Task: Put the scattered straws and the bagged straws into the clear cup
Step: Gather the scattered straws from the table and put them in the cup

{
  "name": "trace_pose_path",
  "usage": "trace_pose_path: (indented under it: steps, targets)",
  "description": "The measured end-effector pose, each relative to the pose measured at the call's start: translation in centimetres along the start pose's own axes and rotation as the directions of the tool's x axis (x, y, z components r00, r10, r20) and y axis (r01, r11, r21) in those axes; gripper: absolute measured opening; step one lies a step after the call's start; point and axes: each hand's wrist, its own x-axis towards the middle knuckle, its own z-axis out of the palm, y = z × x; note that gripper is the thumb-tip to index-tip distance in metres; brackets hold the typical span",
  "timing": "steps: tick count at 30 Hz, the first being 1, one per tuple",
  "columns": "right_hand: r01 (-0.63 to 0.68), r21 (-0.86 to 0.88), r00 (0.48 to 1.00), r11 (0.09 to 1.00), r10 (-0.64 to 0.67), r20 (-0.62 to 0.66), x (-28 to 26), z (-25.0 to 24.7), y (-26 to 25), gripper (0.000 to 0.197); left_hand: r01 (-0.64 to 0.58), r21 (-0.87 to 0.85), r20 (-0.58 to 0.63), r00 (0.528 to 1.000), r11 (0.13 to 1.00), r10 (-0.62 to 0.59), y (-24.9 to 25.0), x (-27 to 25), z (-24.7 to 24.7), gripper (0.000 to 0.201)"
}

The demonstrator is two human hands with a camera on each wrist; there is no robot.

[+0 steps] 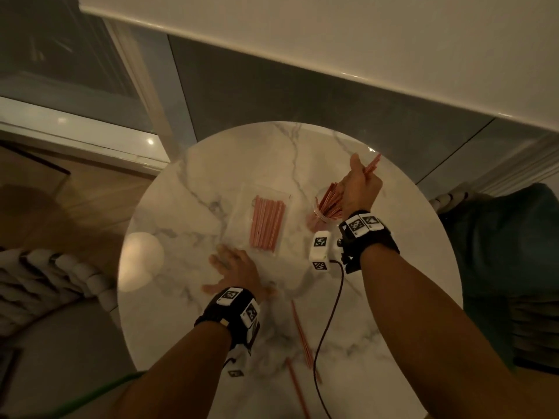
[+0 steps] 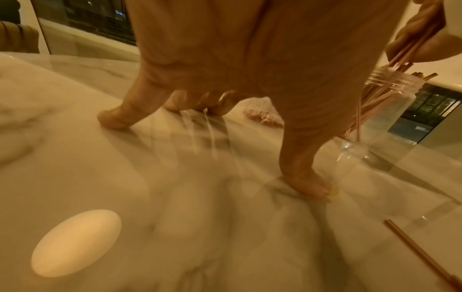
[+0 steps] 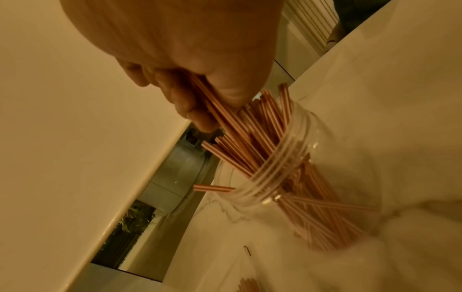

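A clear cup (image 1: 321, 213) (image 3: 287, 177) (image 2: 390, 94) stands on the round marble table (image 1: 187, 207), with several pink striped straws fanned out of its mouth. My right hand (image 1: 358, 186) (image 3: 200, 92) hovers just above it and grips a bundle of straws (image 1: 371, 165) (image 3: 225, 118) whose lower ends reach into the cup. A clear bag of straws (image 1: 266, 223) lies flat left of the cup. My left hand (image 1: 234, 267) (image 2: 225, 98) rests with spread fingers on the table at the bag's near corner. Loose straws (image 1: 301, 334) (image 2: 422, 254) lie near the front edge.
A bright lamp reflection (image 1: 140, 261) (image 2: 75, 243) shines on the table's left side. A white counter edge (image 1: 302, 40) runs behind the table. Chairs stand at the left (image 1: 45, 282) and right (image 1: 508, 252). A cable (image 1: 329, 328) from my right wrist crosses the loose straws.
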Motion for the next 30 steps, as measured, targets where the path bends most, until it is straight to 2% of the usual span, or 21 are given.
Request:
trace_pose_path:
  steps: [4, 10, 13, 16, 19, 21, 22, 24, 26, 27, 28, 30]
  targets:
    - [0.140, -0.140, 0.990, 0.980, -0.139, 0.013, 0.0, -0.8, 0.2, 0.048, 0.010, 0.022, -0.009, 1.000, 1.000, -0.010, 0.1, 0.1, 0.0, 0.137]
    - [0.322, -0.327, 0.944, 0.888, -0.329, 0.037, -0.6, -2.6, -1.9, 0.038, 0.013, 0.006, -0.011, 1.000, 1.000, -0.013, 0.1, 0.1, 0.1, 0.139]
    - [0.442, -0.391, 0.895, 0.807, -0.426, 0.133, -2.2, -4.5, -2.5, 0.039, 0.008, 0.002, -0.026, 1.000, 1.000, -0.008, -0.1, 0.4, 0.2, 0.140]
    - [0.470, -0.429, 0.883, 0.772, -0.409, 0.230, -4.4, -7.0, -1.3, 0.045, -0.010, 0.002, -0.046, 0.999, 1.000, 0.010, -0.3, 1.2, 0.4, 0.145]
    - [0.438, -0.493, 0.894, 0.752, -0.307, 0.326, -7.2, -9.7, 1.1, 0.047, -0.034, 0.061, -0.071, 0.997, 0.998, 0.038, -0.5, 1.3, 0.4, 0.148]
    - [0.423, -0.564, 0.886, 0.709, -0.191, 0.423, -9.5, -11.3, 2.7, 0.041, -0.073, 0.121, -0.070, 0.994, 0.990, 0.082, -0.8, 0.9, 0.0, 0.138]
    - [0.428, -0.616, 0.870, 0.661, -0.116, 0.480, -10.6, -12.2, 3.6, 0.037, -0.114, 0.150, -0.087, 0.988, 0.982, 0.128, -1.0, 0.5, -0.3, 0.125]
    - [0.430, -0.718, 0.813, 0.547, 0.111, 0.572, -12.7, -13.7, 5.3, 0.027, -0.231, 0.216, -0.126, 0.957, 0.949, 0.261, -1.1, -0.8, -0.7, 0.085]
    - [0.419, -0.797, 0.736, 0.436, 0.350, 0.579, -14.7, -15.0, 7.0, 0.018, -0.407, 0.247, -0.092, 0.893, 0.879, 0.440, -0.8, -2.1, -0.8, 0.052]
    - [0.416, -0.825, 0.707, 0.383, 0.435, 0.558, -15.6, -15.6, 7.7, 0.022, -0.501, 0.240, -0.041, 0.851, 0.832, 0.524, -0.5, -2.9, -0.5, 0.042]
    - [0.416, -0.848, 0.687, 0.329, 0.497, 0.530, -16.4, -16.1, 8.3, 0.033, -0.585, 0.228, 0.017, 0.802, 0.778, 0.597, -0.3, -3.4, 0.0, 0.035]
    - [0.432, -0.876, 0.655, 0.213, 0.594, 0.467, -18.1, -17.0, 9.4, 0.068, -0.691, 0.222, 0.111, 0.719, 0.688, 0.686, 0.1, -4.3, 1.2, 0.032]
